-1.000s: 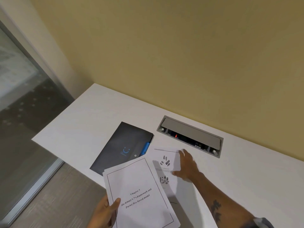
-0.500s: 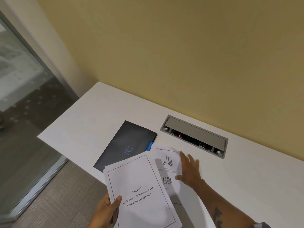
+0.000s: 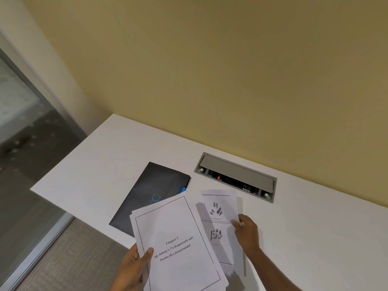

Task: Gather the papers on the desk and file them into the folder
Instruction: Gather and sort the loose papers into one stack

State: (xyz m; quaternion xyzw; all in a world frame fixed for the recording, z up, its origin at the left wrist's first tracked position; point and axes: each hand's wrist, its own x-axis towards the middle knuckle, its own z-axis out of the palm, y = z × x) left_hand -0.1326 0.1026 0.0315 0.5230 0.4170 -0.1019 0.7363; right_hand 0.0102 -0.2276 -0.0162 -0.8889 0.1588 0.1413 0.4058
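meanwhile the left hand [image 3: 134, 267] pinches a white printed paper stack [image 3: 178, 244] over the white desk's [image 3: 105, 156] front edge, while the right hand [image 3: 246, 229] pinches a loose illustrated sheet [image 3: 218, 211] beside the dark folder [image 3: 153, 192].

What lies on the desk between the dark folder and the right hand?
In the head view, a loose white sheet printed with paw-like figures lies between the dark grey folder and the right hand, whose fingertips touch its right edge.
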